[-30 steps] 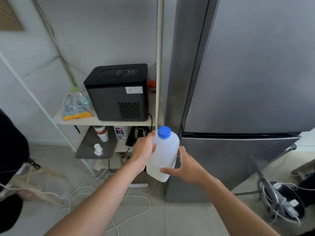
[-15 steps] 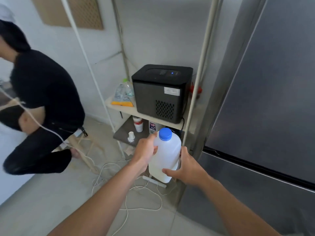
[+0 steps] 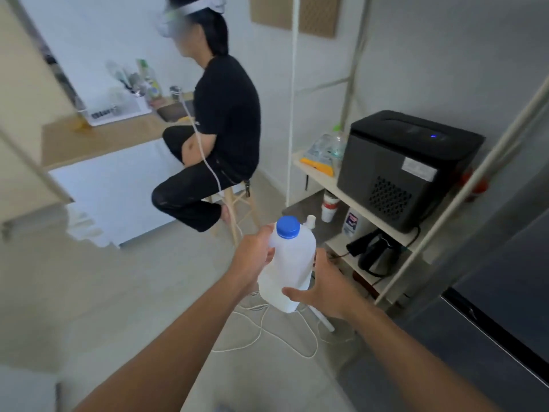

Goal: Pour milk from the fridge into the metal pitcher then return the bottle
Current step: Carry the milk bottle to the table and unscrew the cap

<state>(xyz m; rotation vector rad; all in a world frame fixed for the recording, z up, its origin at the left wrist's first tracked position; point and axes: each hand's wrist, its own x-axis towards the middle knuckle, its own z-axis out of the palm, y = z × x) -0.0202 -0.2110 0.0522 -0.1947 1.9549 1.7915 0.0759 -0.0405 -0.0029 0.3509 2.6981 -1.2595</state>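
both hands are holding the milk bottle (image 3: 286,267) mid-air over the floor, centre of view, near the shelf rack (image 3: 386,224). left hand (image 3: 258,253) is wrapping the upper left side just under the blue cap (image 3: 288,227), cap on. right hand (image 3: 326,285) is cupping the lower right side, thumb lying across the front near the base. bottle is standing slightly tilted, white and opaque, so can't tell the fill level. fridge (image 3: 505,307) is sitting at the right edge, doors closed. black countertop machine (image 3: 407,168) is sitting on the upper shelf to the right, blue led lit; plastic water bottles (image 3: 329,148) in wrap just left of it, paper cups (image 3: 329,206) and a black kettle (image 3: 375,254) on the lower shelves. a second person in black (image 3: 217,135) is sitting on a wooden stool (image 3: 237,209) far left, at a counter (image 3: 98,138).
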